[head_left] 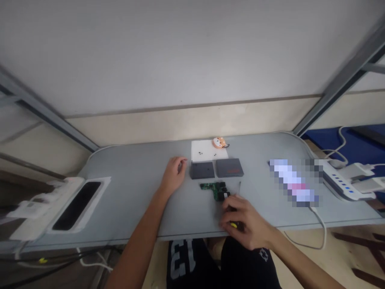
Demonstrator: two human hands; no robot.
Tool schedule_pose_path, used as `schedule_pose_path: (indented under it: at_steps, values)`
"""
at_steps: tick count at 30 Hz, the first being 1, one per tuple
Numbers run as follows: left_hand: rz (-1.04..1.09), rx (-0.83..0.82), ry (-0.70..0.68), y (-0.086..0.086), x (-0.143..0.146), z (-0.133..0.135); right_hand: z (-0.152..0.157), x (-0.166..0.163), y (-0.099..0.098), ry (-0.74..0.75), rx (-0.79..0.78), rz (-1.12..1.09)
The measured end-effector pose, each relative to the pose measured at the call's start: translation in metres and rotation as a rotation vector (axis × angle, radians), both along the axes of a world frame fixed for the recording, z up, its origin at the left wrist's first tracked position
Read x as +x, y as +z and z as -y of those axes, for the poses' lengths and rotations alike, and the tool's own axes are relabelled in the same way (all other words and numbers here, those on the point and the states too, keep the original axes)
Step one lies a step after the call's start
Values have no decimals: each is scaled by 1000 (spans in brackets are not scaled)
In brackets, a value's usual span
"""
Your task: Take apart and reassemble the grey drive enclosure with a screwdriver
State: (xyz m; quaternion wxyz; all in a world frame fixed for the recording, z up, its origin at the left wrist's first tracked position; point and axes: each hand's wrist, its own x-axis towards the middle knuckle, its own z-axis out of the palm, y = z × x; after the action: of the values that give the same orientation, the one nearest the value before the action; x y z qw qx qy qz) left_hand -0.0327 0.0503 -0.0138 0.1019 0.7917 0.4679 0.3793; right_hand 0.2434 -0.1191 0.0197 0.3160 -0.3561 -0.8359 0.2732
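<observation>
A green circuit board (pixel 214 189) lies on the grey table (pixel 135 196) in front of me. Behind it sit two dark grey case halves, one on the left (pixel 202 170) and one on the right (pixel 229 167). My left hand (pixel 173 175) rests on the table just left of the left case half, fingers curled loosely, holding nothing I can see. My right hand (pixel 242 223) is closed on a tool with a yellow and black handle (pixel 234 225) near the table's front edge, right beside the board. A thin metal rod (pixel 240 186) lies right of the board.
A white sheet (pixel 207 152) with small screws and an orange animal-shaped case (pixel 219 142) lie at the back. A white tray with a black inset (pixel 76 204) is at the left. A white power strip (pixel 343 180) with cables sits at the right.
</observation>
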Motion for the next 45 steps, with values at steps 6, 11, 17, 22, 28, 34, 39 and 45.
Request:
schedule_pose_path:
  at_steps: [6,11,17,22,28,34,39,45]
  values:
    - [-8,-11,1,0,0,0,2,-6,-3,51,-35,95]
    - [-1,-10,-5,0,1,0,4,2,-4,55,-33,-46]
    - [-1,-18,-26,0,1,1,1,-3,-2,-43,40,30]
    - [8,-45,-27,3,2,5,6,-8,-2,57,34,90]
    - [-40,-136,-110,7,4,10,-32,12,6,-271,275,56]
    - [-54,-135,-117,6,3,10,-107,33,2,-584,274,348]
    - [-65,-124,-105,6,3,9,-111,41,-18,-600,245,347]
    - [-94,-128,-107,5,3,7,-98,38,-11,-581,315,233]
